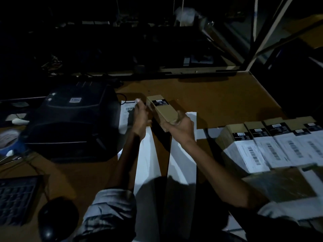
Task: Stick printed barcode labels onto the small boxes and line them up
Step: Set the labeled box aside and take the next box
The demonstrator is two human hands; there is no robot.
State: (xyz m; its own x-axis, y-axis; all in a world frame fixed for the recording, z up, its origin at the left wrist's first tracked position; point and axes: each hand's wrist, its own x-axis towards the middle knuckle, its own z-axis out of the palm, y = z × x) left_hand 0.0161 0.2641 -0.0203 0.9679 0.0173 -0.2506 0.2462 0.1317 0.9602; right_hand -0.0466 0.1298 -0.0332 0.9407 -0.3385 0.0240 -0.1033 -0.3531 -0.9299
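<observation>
Dim light, worktop [218,102] brown. Along its left edge, near corner first: a keyboard [17,198], a dark mouse [56,219], then the black label printer [73,119] further in. At the printer's right side a printed barcode label [126,112] hangs out; my left hand [140,117] is on it, fingers pinching its upper right edge, the label not yet torn free as far as I can judge. Just right of that, mid-worktop and lifted off the surface, the small brown box [163,109] I am working on, long side pointing away from me; my right hand [180,125] grips its near end, fingers curled round it. Box carries only a small black sticker near the far end, no white label. Beneath my forearms lie white backing strips [148,154]. At the right edge, a row of labelled boxes [272,145] stands side by side, touching, each with a white barcode label. Judgement: several done and lined up; this one awaits its label, then joins the row. How many unlabelled boxes remain I cannot see.
</observation>
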